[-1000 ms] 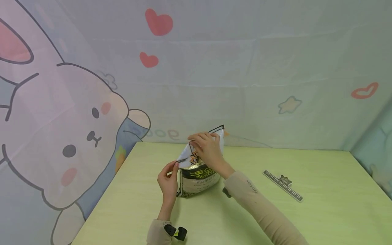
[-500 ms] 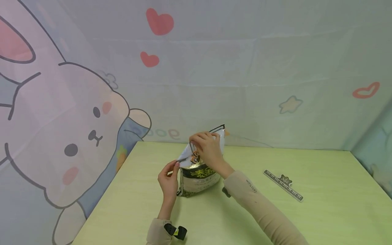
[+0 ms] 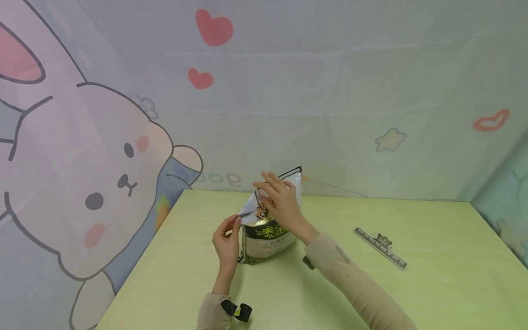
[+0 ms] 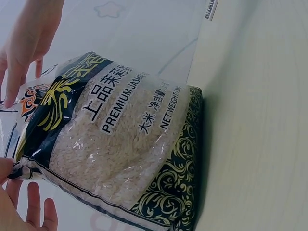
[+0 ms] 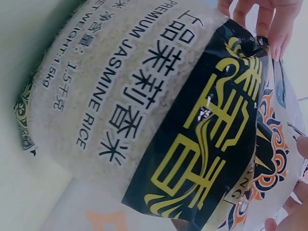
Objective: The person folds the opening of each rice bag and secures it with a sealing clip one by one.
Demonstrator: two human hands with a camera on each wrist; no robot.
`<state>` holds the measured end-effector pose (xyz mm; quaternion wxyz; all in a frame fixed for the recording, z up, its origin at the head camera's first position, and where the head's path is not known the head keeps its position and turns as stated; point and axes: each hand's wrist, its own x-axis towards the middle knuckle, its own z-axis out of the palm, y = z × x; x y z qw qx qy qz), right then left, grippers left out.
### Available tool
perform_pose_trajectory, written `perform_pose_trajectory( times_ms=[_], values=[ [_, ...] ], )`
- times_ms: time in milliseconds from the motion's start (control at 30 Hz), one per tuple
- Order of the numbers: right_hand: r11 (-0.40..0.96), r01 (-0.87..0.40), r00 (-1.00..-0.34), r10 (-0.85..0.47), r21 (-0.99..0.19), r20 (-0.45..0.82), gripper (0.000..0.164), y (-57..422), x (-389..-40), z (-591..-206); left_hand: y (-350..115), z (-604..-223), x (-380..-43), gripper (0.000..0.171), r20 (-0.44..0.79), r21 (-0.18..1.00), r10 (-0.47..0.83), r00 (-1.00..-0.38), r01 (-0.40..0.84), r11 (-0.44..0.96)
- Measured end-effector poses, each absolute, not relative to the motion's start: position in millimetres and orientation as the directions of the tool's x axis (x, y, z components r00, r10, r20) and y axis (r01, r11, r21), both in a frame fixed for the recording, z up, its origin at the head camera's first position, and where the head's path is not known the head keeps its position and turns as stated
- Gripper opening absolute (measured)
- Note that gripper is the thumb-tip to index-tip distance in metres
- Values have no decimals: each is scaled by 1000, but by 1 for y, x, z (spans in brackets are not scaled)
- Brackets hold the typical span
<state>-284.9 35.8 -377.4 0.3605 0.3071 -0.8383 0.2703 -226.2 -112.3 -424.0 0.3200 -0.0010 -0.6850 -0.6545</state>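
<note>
A clear bag of jasmine rice (image 3: 270,245) with a black and gold band stands on the table, its white upper part leaning up to the right. My left hand (image 3: 227,243) pinches the bag's upper left corner between thumb and forefinger; in the left wrist view the other fingers stay apart from it. Over the bag's upper front lies my right hand (image 3: 284,206), its fingers fairly straight and spread, fingertips at the folded top. The right wrist view shows rice (image 5: 120,82) through the clear front and some fingertips (image 5: 292,204) beside the orange and black print.
Right of the bag, a strip (image 3: 380,247) with black and white ruler-like markings and a dark animal-shaped piece lies on the pale green table (image 3: 445,256). Behind the table hangs a printed cloth (image 3: 330,91) with a rabbit and hearts.
My right hand's fingers have straightened and lifted from the bag's top edge, where they were curled over it. My left hand keeps its pinch on the corner.
</note>
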Motion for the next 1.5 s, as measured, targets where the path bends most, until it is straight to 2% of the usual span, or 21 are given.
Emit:
perform_pose_trajectory(
  times_ms=[267, 500, 700, 1267, 1500],
  values=[
    [699, -691, -545, -337, -184, 768, 45, 40, -281, -384, -112, -425, -226, 18, 409, 911, -418, -811, 387, 139],
    [708, -694, -487, -331, -129, 808, 45, 42, -279, -387, -112, -425, -227, 19, 405, 913, -424, -810, 381, 144],
    [713, -691, -467, -316, -118, 826, 44, 46, -275, -389, -112, -424, -225, 19, 410, 912, -420, -810, 382, 153],
    [685, -704, -491, -281, -186, 825, 35, 65, -263, -398, -112, -421, -223, 19, 434, 901, -401, -807, 393, 183],
    [670, -711, -512, -288, -212, 809, 37, 71, -260, -405, -112, -422, -224, 19, 433, 902, -409, -803, 384, 199]
  ],
)
